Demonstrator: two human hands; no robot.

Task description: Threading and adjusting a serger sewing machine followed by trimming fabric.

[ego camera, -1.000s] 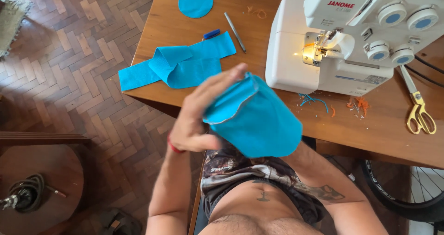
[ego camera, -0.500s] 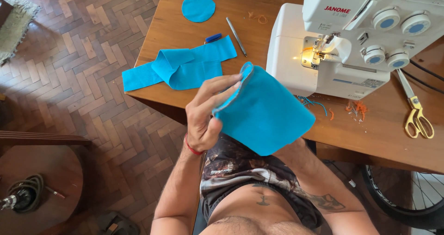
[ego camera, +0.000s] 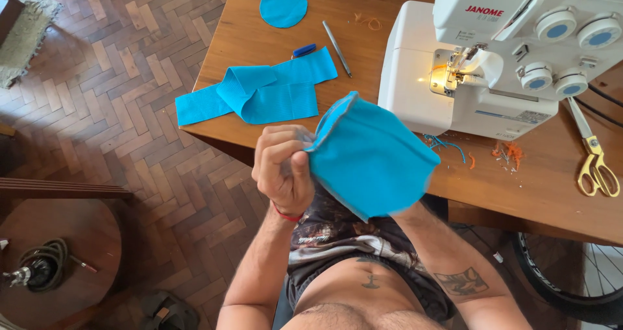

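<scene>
My left hand [ego camera: 282,168] is closed in a fist on the stitched edge of a blue fabric pouch [ego camera: 376,158], held up in front of my chest, just off the near edge of the wooden table [ego camera: 253,35]. My right forearm [ego camera: 454,271] runs up behind the pouch, and that hand is hidden by the cloth. A white serger sewing machine [ego camera: 480,64] with its lamp lit stands on the table just beyond the pouch.
A folded blue fabric strip [ego camera: 259,93], two blue fabric circles [ego camera: 283,7], a pen [ego camera: 337,39] and yellow-handled scissors [ego camera: 597,168] lie on the table. Thread scraps [ego camera: 506,153] sit by the machine. A bicycle wheel [ego camera: 571,278] is at lower right and a round side table [ego camera: 58,258] at lower left.
My left hand went from lying flat over the pouch to pinching its edge in a fist. The pouch rose and turned, and its open rim now faces the left hand.
</scene>
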